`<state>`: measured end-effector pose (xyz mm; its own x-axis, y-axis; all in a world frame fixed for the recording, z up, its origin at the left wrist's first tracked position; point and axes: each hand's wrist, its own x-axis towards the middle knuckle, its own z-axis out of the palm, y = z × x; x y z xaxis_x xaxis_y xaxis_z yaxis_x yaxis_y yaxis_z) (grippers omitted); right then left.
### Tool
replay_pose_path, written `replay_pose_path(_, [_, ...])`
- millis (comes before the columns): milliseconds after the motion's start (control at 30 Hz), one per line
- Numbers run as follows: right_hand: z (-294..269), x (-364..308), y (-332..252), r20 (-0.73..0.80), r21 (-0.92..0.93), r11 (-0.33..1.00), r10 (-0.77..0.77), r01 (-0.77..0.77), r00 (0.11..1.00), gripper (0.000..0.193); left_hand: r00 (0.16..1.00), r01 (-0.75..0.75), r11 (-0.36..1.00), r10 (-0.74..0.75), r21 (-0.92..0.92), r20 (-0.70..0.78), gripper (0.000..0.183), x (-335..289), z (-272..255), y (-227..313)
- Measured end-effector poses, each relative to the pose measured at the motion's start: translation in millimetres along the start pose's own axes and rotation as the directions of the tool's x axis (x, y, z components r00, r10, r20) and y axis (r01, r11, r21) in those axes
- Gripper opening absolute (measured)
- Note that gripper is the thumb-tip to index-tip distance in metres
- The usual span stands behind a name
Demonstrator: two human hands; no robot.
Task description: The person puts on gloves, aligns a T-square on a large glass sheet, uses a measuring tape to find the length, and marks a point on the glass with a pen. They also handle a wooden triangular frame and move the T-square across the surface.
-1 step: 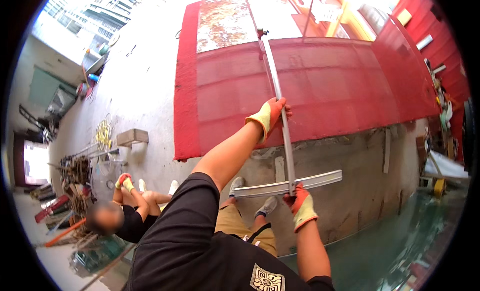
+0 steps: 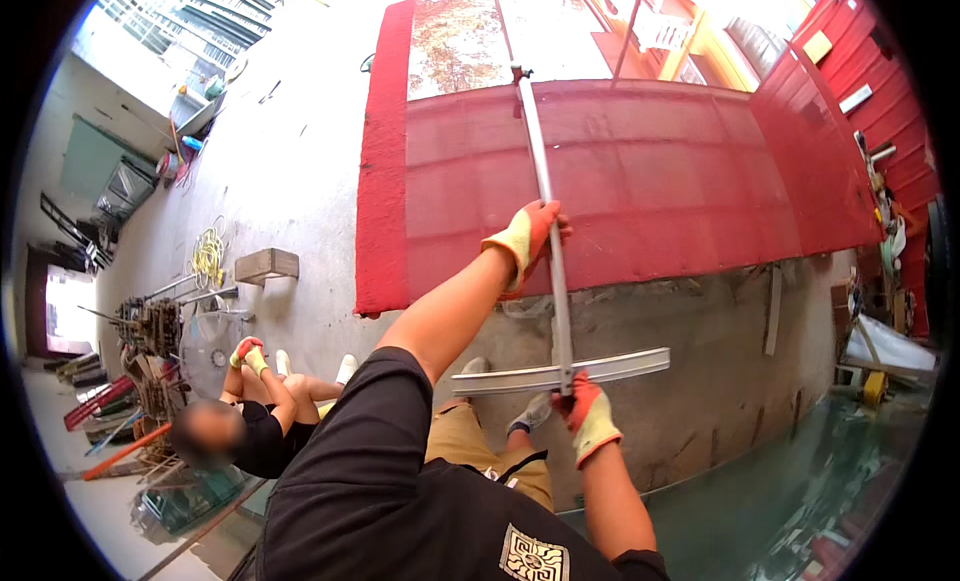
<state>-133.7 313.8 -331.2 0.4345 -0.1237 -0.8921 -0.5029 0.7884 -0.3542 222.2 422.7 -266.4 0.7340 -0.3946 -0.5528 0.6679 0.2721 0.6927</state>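
Observation:
My left hand (image 2: 528, 239), in an orange and yellow work glove, is closed round the long metal bar of a T-square (image 2: 545, 166). Its short crossbar (image 2: 630, 364) lies toward me, beyond the near edge of the red-covered table (image 2: 382, 196). Where bar and crossbar meet, my gloved right hand (image 2: 590, 416) grips the end; its fingertips are partly hidden. A small dark fitting (image 2: 521, 73) sits at the bar's far end. Under the bar, a large glossy sheet that looks like glass (image 2: 660, 181) covers most of the red cloth.
A person (image 2: 265, 431) in gloves sits low at my left. A wooden block (image 2: 267, 266) and a coiled yellow hose (image 2: 208, 256) are on the floor. Glass sheets (image 2: 720, 501) lie at lower right. Tools crowd the right wall; a cluttered rack (image 2: 150, 326) stands left.
The T-square has shifted slightly left across the sheet, with both hands still on it. My right hand has moved left with the crossbar. The seated person has barely moved.

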Motion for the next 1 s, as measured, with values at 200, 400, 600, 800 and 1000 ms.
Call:
replay_pose_path(200, [59.9, -8.1, 74.1, 0.106, -0.1, 0.978, 0.196, -0.186, 0.975, 0.026, 0.998, -0.001, 0.997, -0.004, -0.077, -0.07, 0.021, -49.0, -88.2, 28.9])
replay_pose_path(400, [93.6, -15.2, 120.3, 0.199, -0.164, 0.954, 0.28, -0.25, 0.939, 0.022, 0.997, -0.027, 0.988, 0.015, -0.153, -0.074, 0.02, -64.0, -151.7, 37.4])
replay_pose_path(600, [134.6, -42.1, 138.3, 0.191, -0.156, 0.927, 0.368, -0.342, 0.91, 0.032, 0.988, -0.044, 0.978, 0.013, -0.204, -0.154, 0.023, -81.3, -190.7, 45.3])
replay_pose_path(800, [141.9, -42.9, 149.4, 0.224, -0.185, 0.91, 0.407, -0.372, 0.886, 0.027, 0.983, -0.086, 0.976, 0.051, -0.199, -0.174, 0.032, -86.9, -212.7, 47.6])
replay_pose_path(1000, [146.2, -46.3, 154.2, 0.315, -0.293, 0.898, 0.416, -0.33, 0.853, 0.047, 0.982, -0.043, 0.988, 0.014, -0.151, -0.186, 0.033, -92.6, -223.4, 61.7])
